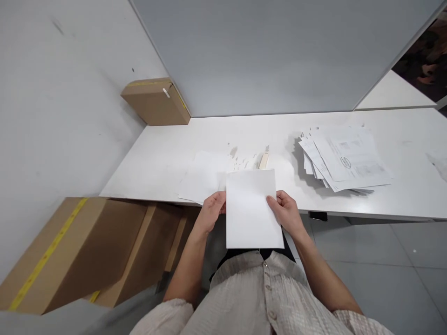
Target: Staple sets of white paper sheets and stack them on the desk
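Observation:
A blank white sheet of paper (252,209) is held up in front of my body, over the table's front edge. My right hand (287,211) pinches its right side, thumb on top and fingers behind. At the left edge, my left hand (211,211) has its fingers curled against the sheet, partly hidden. Another white sheet (204,174) lies flat on the table just beyond my left hand. A cream-coloured utility knife (264,160) rests on the table past the far edge of the held paper, its near end close to that edge.
An untidy stack of printed papers (349,158) sits on the right of the white table (167,149). A cardboard box (157,102) stands at the back left corner. Larger taped boxes (77,246) are below the table at left. A grey panel (272,56) rises behind.

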A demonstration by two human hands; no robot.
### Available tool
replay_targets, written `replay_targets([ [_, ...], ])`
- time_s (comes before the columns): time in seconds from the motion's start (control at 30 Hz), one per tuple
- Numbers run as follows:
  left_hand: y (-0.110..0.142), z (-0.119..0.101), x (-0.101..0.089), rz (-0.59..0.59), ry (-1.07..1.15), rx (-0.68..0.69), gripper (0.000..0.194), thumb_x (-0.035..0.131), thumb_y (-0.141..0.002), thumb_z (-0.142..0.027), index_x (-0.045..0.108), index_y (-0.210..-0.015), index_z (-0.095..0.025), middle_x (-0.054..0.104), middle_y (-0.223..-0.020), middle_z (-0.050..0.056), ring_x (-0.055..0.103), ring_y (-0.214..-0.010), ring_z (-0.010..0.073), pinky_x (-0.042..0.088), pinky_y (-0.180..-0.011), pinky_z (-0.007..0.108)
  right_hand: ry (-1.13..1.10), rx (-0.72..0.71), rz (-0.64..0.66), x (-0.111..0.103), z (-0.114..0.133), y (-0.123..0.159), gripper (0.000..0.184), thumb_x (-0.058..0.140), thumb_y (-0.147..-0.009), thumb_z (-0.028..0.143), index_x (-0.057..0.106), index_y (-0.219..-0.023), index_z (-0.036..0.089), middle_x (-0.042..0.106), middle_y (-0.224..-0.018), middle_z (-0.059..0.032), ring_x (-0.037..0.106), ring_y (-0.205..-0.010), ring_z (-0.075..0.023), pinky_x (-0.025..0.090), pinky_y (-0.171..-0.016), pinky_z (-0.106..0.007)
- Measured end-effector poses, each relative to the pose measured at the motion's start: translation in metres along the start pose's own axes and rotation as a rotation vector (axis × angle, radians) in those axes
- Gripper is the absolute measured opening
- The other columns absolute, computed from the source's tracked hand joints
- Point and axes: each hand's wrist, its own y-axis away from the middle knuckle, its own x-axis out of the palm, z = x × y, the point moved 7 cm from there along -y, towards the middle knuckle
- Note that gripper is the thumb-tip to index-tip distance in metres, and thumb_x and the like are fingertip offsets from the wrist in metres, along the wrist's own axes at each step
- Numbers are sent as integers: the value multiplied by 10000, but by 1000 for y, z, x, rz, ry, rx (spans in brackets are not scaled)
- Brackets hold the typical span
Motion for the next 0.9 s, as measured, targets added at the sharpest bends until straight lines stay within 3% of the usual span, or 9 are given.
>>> replay_targets([
  [0.1, -13, -17, -19, -65, -32, 55, 460, 690, -669, -472, 592, -966, -135, 662, -727, 24, 595, -614, 137, 494, -639, 282, -8, -78, 47, 26, 9, -11, 266, 580, -771, 461, 487, -808, 215, 541, -594, 49, 478, -476, -97, 420, -477, -233],
  [0.2, -38, -44, -60, -276, -171, 150, 315, 652, -685, -390, 591, -860, -136, 626, -646, -6, 565, -560, 125, 476, -583, 259, -1, -105, 116, 35, 9, -14, 306, 555, -791, 472, 485, -945, 217, 610, -747, 12, 552, -538, -109, 468, -517, -249],
  [0.3, -71, -67, -105, -384, -421, 152, 184, 573, -720, -299, 579, -811, -139, 599, -626, -13, 552, -569, 123, 444, -547, 230, 98, -79, 134, 21, 2, -8, 324, 541, -803, 468, 507, -998, 212, 643, -895, -39, 607, -616, -127, 494, -566, -270],
  [0.4, -104, -77, -136, -357, -708, 97, 158, 516, -741, -269, 578, -796, -134, 603, -664, 10, 551, -603, 140, 438, -559, 237, 215, -64, 96, -7, -6, 3, 303, 531, -809, 462, 552, -971, 206, 653, -900, -50, 617, -640, -139, 499, -590, -282],
  [0.47, -121, -77, -145, -324, -977, 77, 209, 499, -755, -264, 597, -876, -125, 641, -823, 68, 585, -746, 195, 462, -666, 289, 254, -63, 57, -26, -7, 11, 300, 521, -815, 463, 563, -962, 205, 659, -889, -53, 618, -644, -147, 497, -584, -285],
  [0.57, -132, -70, -149, -332, -1314, 48, 410, 484, -792, -307, 536, -1154, -120, 604, -1092, 167, 552, -998, 314, 437, -825, 417, 372, -107, -55, -60, 5, 20, 294, 518, -821, 465, 581, -932, 200, 653, -795, -44, 602, -616, -156, 475, -560, -283],
  [0.67, -129, -65, -143, -423, -1455, 72, 581, 449, -829, -333, 343, -1363, -129, 507, -1224, 236, 483, -1099, 388, 404, -852, 511, 601, -238, -330, -107, 37, 24, 309, 523, -823, 473, 608, -915, 191, 632, -724, -43, 576, -621, -167, 460, -588, -299],
  [0.8, -113, -72, -126, -597, -1492, 211, 613, 480, -813, -290, 322, -1385, -134, 439, -1260, 247, 408, -1136, 412, 366, -874, 550, 934, -422, -712, -160, 86, 16, 362, 465, -855, 462, 617, -979, 158, 641, -898, -115, 572, -780, -219, 452, -695, -364],
  [0.9, -94, -78, -105, -719, -1407, 352, 588, 483, -819, -300, 353, -1378, -170, 417, -1298, 197, 364, -1172, 387, 335, -926, 530, 1109, -448, -747, -176, 102, -12, 420, 492, -831, 448, 585, -1087, 129, 591, -1100, -177, 502, -1026, -293, 420, -798, -419],
])
